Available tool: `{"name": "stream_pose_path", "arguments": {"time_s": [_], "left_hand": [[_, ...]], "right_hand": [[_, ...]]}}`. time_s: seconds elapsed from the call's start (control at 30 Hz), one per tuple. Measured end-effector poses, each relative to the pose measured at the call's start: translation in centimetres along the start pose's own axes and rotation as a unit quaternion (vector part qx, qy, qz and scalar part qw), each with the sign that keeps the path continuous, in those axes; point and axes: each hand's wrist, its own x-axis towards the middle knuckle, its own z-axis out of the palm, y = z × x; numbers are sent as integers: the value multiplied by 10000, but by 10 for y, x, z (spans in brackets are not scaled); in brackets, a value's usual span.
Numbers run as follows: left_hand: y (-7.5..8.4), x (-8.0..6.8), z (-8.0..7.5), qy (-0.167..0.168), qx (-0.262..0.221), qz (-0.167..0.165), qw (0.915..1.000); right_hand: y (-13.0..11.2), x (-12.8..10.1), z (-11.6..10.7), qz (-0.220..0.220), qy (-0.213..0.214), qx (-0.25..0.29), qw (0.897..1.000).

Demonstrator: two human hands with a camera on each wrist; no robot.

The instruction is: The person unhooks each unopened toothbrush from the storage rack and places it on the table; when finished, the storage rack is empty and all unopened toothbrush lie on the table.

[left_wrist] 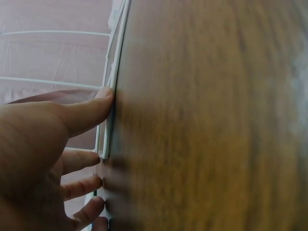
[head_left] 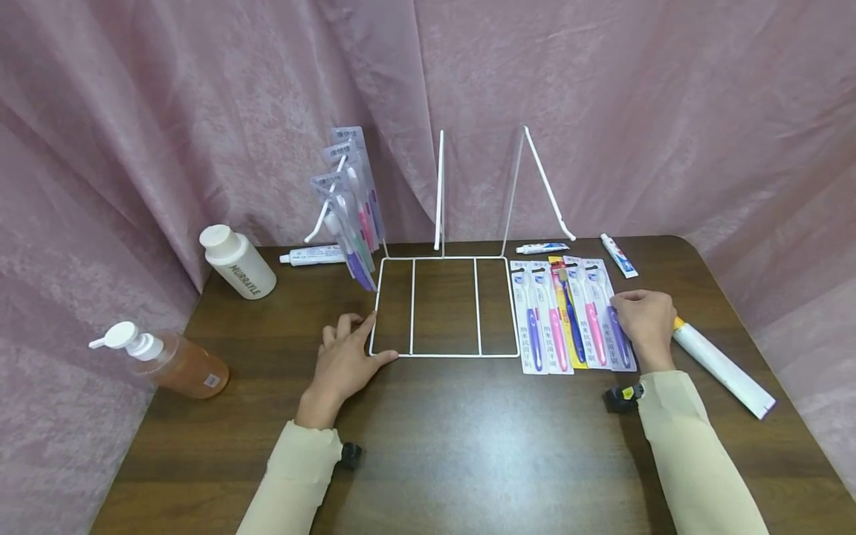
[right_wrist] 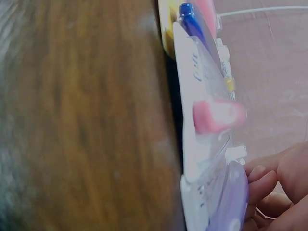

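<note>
My left hand point(head_left: 344, 360) rests at the front left corner of a white wire rack point(head_left: 444, 356), fingers spread, thumb on the front wire and forefinger at the side wire. Packaged toothbrushes point(head_left: 354, 215) hang from the rack's left hook. On the table right of the rack, several more packs lie in a row, including a yellow-backed one point(head_left: 568, 319) with a blue brush. My right hand point(head_left: 645, 319), fingers curled, pinches the edge of the rightmost packaged toothbrush point(head_left: 618, 338), a purple one; its fingertips are partly hidden. The middle hook point(head_left: 439, 189) and right hook point(head_left: 550, 182) are bare.
A white bottle point(head_left: 247, 267) and an amber pump bottle point(head_left: 190, 368) stand on the left. Toothpaste tubes point(head_left: 314, 255) point(head_left: 542, 248) point(head_left: 618, 256) lie along the back. A long white tube point(head_left: 722, 368) with an orange cap lies beyond my right hand. Pink curtain point(head_left: 602, 89) hangs behind the table.
</note>
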Motion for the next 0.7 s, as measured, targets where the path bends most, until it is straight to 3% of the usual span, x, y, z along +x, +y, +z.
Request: {"name": "stream_pose_path", "arguments": {"time_s": [0.4, 0.53, 0.7], "left_hand": [[0, -2, -2, -17, 43, -45, 10000], [-1, -2, -2, -53, 63, -59, 9999], [1, -1, -2, -59, 59, -39, 10000]], "right_hand": [[-2, -4, 0, -27, -56, 138, 9999], [-10, -19, 3, -495, 27, 115, 9987], [-37, -56, 11, -1688, -117, 34, 9856]]}}
